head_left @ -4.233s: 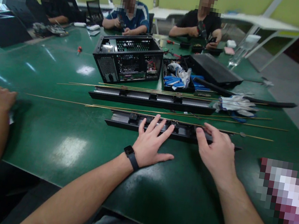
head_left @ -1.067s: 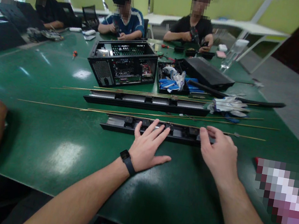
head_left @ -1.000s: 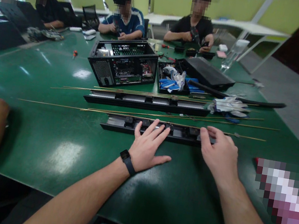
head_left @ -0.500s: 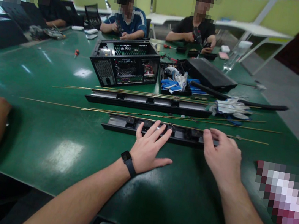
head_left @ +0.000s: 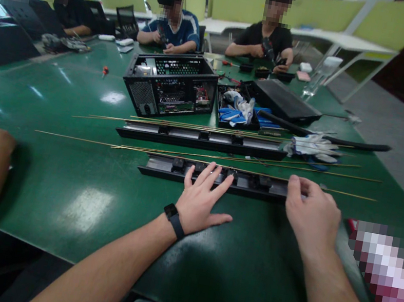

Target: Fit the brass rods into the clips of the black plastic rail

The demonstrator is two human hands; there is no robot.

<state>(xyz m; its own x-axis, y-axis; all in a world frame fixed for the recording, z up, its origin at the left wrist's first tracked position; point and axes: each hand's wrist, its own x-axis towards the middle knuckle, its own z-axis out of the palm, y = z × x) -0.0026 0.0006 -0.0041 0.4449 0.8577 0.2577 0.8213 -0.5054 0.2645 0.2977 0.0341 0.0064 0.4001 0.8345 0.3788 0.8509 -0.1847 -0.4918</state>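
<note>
Over the near rail, left hand spread, the right hand pinches a rod, likely light, springy, best held toward the right.

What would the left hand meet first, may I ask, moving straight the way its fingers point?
The left hand would probably meet the thin golden rods just beyond the near rail; depth is unclear.

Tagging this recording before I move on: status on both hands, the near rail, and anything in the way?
Left hand open, spread over near rail. Right hand toward its right end, seemingly pinching thin rod. Other rods lie close beyond it.
</note>
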